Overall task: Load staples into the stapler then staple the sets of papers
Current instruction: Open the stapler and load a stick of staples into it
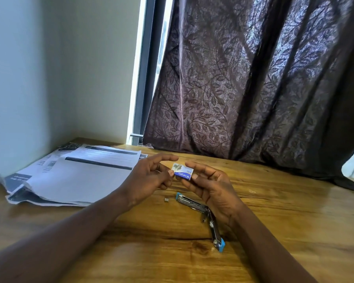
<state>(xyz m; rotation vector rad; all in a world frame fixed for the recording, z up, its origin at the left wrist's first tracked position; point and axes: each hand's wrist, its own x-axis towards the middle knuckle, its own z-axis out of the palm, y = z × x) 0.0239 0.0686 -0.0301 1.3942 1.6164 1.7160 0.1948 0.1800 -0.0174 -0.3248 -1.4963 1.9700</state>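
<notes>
From the head view, the staple box (183, 173) is pinched between both hands above the table (284, 211) — right hand (215, 188) gripping its 3 o'clock end, left hand (149, 176) at 9 o'clock, probably to slide it open. The stapler (200, 213) lies swung open below at 6 o'clock, ready for loading, a loose staple bit (166, 199) beside it — papers (78, 172) wait at 9 o'clock.

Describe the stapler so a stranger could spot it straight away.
Start at the wooden table and find the right hand holding a small staple box. Just below that hand lies the stapler, swung wide open in a bent shape. Its bare metal arms and blue tips set it apart from the papers at left.
</notes>
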